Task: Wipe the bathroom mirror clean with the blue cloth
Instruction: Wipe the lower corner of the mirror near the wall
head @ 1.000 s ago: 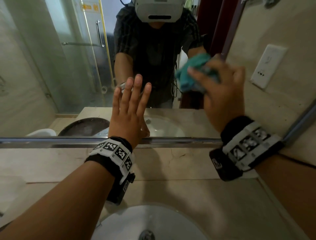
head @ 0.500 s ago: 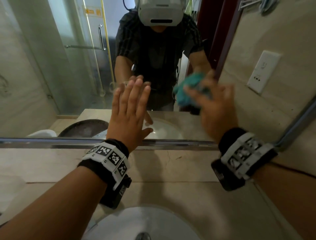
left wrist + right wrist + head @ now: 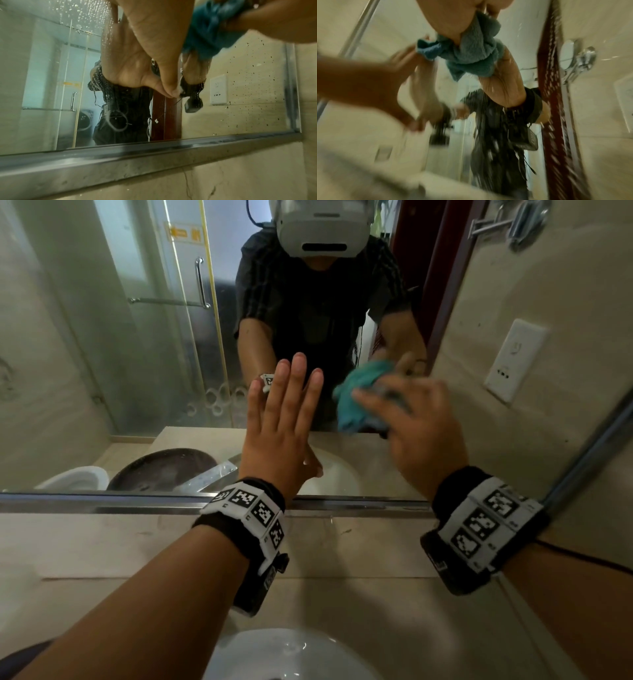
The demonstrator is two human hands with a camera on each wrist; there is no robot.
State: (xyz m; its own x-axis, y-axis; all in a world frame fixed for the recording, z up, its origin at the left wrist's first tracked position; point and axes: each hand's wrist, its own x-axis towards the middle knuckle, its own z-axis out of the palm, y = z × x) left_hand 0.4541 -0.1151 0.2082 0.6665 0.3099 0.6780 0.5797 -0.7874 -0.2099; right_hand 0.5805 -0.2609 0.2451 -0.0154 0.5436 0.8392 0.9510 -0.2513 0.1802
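The bathroom mirror (image 3: 144, 354) fills the wall ahead and reflects a person wearing a headset. My left hand (image 3: 284, 405) lies flat on the glass with straight fingers and holds nothing. Just to its right, my right hand (image 3: 411, 419) grips the bunched blue cloth (image 3: 356, 402) and presses it on the glass. In the left wrist view the cloth (image 3: 211, 29) sits right of my palm (image 3: 154, 33), and dark specks (image 3: 257, 81) dot the mirror's right part. The blurred right wrist view shows the cloth (image 3: 471, 54) hanging from under my right palm (image 3: 450, 17).
A metal frame (image 3: 102, 503) runs along the mirror's bottom edge, above a stone counter (image 3: 342, 604) with a white basin (image 3: 291, 655) near me. Water droplets (image 3: 85, 10) cling to the glass upper left. A wall socket (image 3: 513, 361) appears as a reflection at right.
My right hand has slid the blue cloth down the glass, closer to the left hand. The left hand has stayed flat on the mirror.
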